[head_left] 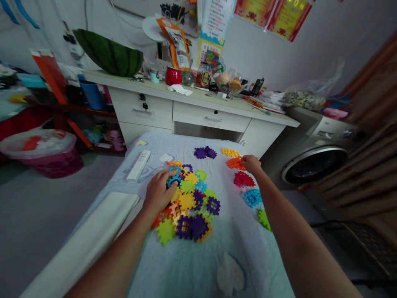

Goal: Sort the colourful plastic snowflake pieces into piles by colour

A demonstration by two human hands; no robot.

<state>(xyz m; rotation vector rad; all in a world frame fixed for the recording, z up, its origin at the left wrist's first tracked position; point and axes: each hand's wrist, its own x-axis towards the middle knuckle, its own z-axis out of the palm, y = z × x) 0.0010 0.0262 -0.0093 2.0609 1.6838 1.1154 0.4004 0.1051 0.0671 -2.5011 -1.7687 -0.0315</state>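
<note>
In the head view, a mixed pile of notched pieces (187, 201) lies on the pale cloth (173, 269). At the pile's left edge, the left hand (159, 190) has loosely curved fingers, tips hidden among blue pieces (174, 180); whether they hold any, I cannot tell. Right of the pile, the right hand (252, 162) bunches its fingers at orange pieces (234, 163), grip unclear; its forearm (288, 227) partly covers green pieces (263, 218). Behind the pile, print on the jar (204, 77), pouch (176, 43) and cut-off red posters (287, 20) is unreadably small or blurred.

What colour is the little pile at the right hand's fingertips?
The little pile is orange, seen in the head view.
</note>
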